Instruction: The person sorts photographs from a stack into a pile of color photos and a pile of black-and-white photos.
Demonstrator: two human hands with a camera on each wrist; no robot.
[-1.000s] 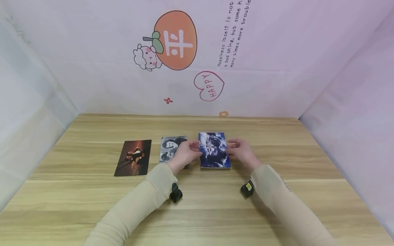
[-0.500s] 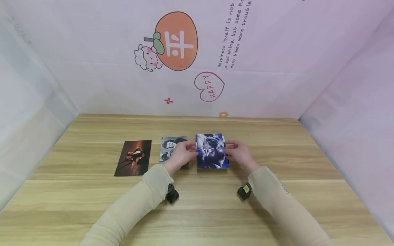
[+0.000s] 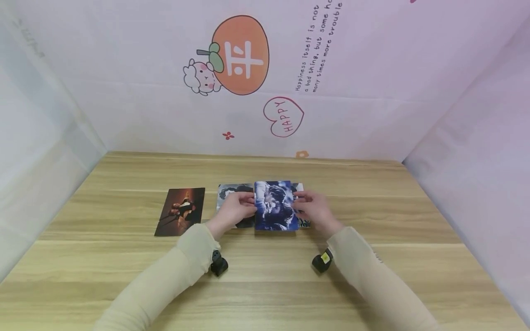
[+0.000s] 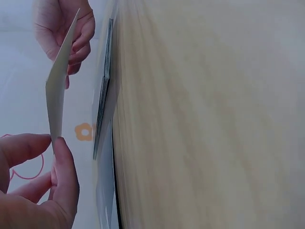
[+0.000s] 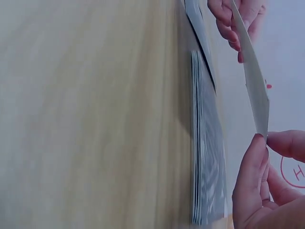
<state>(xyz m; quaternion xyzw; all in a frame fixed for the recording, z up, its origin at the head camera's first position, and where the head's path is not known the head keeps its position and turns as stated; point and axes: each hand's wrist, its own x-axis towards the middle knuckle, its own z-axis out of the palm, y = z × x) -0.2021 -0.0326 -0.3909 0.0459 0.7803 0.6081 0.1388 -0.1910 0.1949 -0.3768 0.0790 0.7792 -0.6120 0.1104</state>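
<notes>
Between my two hands is a blue-toned photo card (image 3: 275,205), raised above the table in both wrist views. My left hand (image 3: 233,210) pinches its left edge between thumb and fingers. At the opposite edge, my right hand (image 3: 316,209) pinches it the same way. Below the card lies a stack of photo cards (image 5: 207,148), its right part peeking out beside the raised one in the head view. A black-and-white photo card (image 3: 225,191) lies flat just left of the stack, partly hidden by my left hand and the blue card.
A dark photo card (image 3: 182,211) with orange-brown tones lies flat farther left. The wooden table (image 3: 265,294) runs back to a white printed cloth (image 3: 165,124), with cloth walls at both sides. A small black camera sits on each wrist.
The blue card has come up off the stack and shifted left in both hands, uncovering the stack's right side. It now overlaps the black-and-white card in the head view.
</notes>
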